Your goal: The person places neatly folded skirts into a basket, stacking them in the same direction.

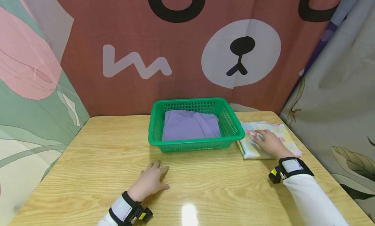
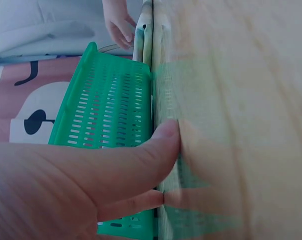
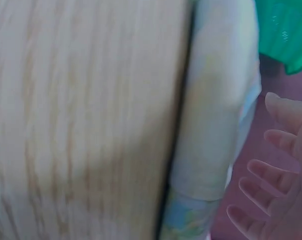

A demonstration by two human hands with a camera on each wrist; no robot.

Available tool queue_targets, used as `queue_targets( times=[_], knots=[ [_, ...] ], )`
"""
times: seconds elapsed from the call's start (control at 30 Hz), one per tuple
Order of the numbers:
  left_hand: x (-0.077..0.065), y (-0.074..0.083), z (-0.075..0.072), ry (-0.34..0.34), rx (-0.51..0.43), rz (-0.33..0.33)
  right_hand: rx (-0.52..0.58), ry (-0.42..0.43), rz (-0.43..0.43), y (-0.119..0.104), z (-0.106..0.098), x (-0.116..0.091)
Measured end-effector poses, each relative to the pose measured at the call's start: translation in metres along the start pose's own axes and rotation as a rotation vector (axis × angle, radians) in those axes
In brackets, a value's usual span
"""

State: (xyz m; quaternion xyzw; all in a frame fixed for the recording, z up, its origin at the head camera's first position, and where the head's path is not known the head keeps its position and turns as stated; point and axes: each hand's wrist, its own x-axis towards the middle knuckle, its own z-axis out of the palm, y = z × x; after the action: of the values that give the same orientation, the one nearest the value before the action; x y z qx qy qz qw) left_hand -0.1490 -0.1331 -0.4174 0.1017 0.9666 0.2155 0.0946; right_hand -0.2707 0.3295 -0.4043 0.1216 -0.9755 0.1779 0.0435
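On the table a green plastic basket [image 1: 190,144] holds a folded purple cloth [image 1: 187,125]. To its right lies a folded floral cloth [image 1: 257,151] in pale yellow, blue and pink. My right hand [image 1: 270,143] is over the floral cloth, fingers spread and relaxed; in the right wrist view the fingers [image 3: 270,172] stand a little above the cloth's thick folded edge [image 3: 210,120], holding nothing. My left hand [image 1: 149,182] rests with fingertips on the table in front of the basket, fingers apart. In the left wrist view its thumb [image 2: 160,150] touches the tabletop near the basket's side [image 2: 111,105].
The wooden table [image 1: 88,167] has a glossy top and ends at a curtain with a bear's face [image 1: 129,89] behind it. Patterned grey cloth [image 1: 337,105] hangs along the right side, and a leafy print [image 1: 35,121] along the left.
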Motion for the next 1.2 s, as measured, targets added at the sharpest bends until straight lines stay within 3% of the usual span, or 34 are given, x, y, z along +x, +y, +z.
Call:
queue_targets(
  times=[0.23, 0.5, 0.9, 1.2],
  knots=[
    [0.001, -0.001, 0.0, 0.0, -0.005, 0.005, -0.103, -0.079, 0.03, 0.009, 0.005, 0.006],
    [0.0, 0.0, -0.001, 0.004, -0.012, 0.011, -0.09, -0.13, -0.072, 0.016, 0.01, 0.008],
    [-0.001, -0.001, -0.002, 0.01, -0.01, 0.015, -0.109, -0.316, 0.017, 0.008, 0.0, 0.008],
    [-0.001, 0.0, -0.003, -0.005, -0.018, 0.008, -0.097, -0.333, 0.053, 0.002, -0.004, -0.004]
  ],
)
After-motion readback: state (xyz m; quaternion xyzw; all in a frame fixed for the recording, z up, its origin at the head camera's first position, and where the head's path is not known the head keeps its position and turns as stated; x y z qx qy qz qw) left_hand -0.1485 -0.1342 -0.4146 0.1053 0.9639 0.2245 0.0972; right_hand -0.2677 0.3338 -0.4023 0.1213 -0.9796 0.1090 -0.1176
